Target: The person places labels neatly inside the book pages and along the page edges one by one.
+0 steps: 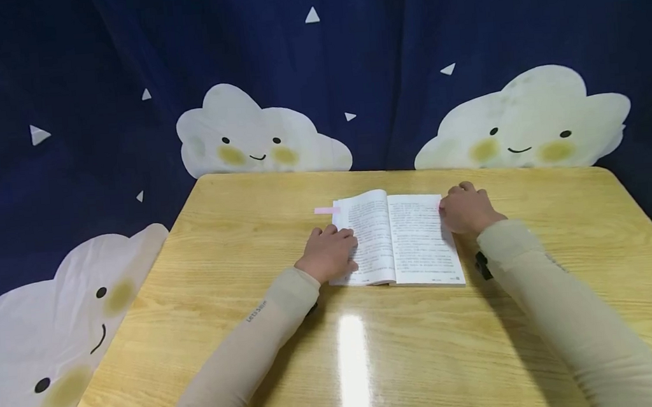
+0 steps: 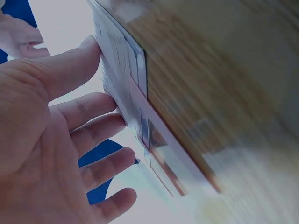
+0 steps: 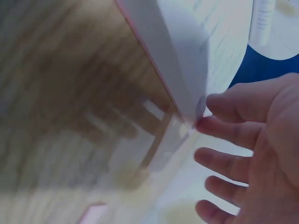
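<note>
An open book (image 1: 421,241) with printed pages lies on the wooden table (image 1: 256,196). A narrow pink strip (image 1: 324,210) juts out past its left edge near the top. My left hand (image 1: 330,254) is at the outer edge of the left page, its thumb against the book and its other fingers loosely extended. At the upper right edge my right hand (image 1: 467,208) pinches the book's edge between thumb and forefinger (image 3: 229,130); the other fingers spread apart below. A bit of pink shows beside those fingertips in the head view.
Behind the table hangs a dark blue curtain (image 1: 371,46) printed with white clouds and triangles. Both forearms wear pale sleeves (image 1: 563,300) and reach in from the front. A bright light streak reflects off the tabletop in front of the book.
</note>
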The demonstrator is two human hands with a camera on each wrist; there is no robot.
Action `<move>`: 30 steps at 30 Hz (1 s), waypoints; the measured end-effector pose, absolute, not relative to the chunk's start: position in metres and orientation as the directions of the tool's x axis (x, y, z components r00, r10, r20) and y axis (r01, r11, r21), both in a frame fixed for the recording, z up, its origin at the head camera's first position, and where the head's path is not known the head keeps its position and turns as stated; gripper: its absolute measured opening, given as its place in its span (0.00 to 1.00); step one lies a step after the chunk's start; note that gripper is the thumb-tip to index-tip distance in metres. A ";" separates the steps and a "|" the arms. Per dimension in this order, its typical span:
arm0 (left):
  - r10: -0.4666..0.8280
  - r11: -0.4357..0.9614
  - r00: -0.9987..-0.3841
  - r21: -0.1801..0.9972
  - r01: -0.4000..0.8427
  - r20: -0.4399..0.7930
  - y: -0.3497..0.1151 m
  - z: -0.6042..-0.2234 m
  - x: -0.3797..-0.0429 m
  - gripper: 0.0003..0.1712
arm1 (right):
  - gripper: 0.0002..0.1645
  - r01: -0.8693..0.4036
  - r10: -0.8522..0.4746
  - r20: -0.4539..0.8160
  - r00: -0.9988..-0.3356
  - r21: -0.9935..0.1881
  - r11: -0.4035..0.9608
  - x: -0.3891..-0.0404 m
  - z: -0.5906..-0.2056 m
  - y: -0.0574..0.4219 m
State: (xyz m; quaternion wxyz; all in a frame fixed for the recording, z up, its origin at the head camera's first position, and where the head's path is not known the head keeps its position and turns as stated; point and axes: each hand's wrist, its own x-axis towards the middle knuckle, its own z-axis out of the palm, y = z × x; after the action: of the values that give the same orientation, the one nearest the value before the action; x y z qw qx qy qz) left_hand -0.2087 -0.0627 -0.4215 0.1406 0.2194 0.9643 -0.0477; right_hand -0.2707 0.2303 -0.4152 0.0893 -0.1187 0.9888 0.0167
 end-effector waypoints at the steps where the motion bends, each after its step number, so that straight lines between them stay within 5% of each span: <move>1: 0.410 0.899 -0.863 -0.029 0.437 -0.295 -0.062 -0.422 -0.208 0.31 | 0.22 -0.236 -0.232 -0.176 -0.957 0.003 0.972 -0.270 -0.417 0.230; 8: 0.417 0.899 -0.861 -0.005 0.438 -0.291 -0.064 -0.423 -0.204 0.30 | 0.21 -0.225 -0.235 -0.209 -0.949 -0.070 0.972 -0.260 -0.416 0.225; 18: 0.430 0.896 -0.865 0.007 0.444 -0.257 -0.069 -0.426 -0.199 0.27 | 0.26 -0.248 -0.238 -0.238 -0.942 0.009 0.969 -0.255 -0.419 0.218; 30: 0.450 0.886 -0.844 0.031 0.462 -0.292 -0.063 -0.421 -0.206 0.27 | 0.28 -0.257 -0.285 -0.117 -0.951 -0.208 0.944 -0.238 -0.417 0.279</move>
State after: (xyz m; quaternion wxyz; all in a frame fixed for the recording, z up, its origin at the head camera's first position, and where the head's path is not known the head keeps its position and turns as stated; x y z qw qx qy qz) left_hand -0.2063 -0.0626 -0.4212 0.1470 0.2375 0.9600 -0.0200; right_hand -0.2378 0.2794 -0.4175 0.0728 -0.1379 0.9831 -0.0953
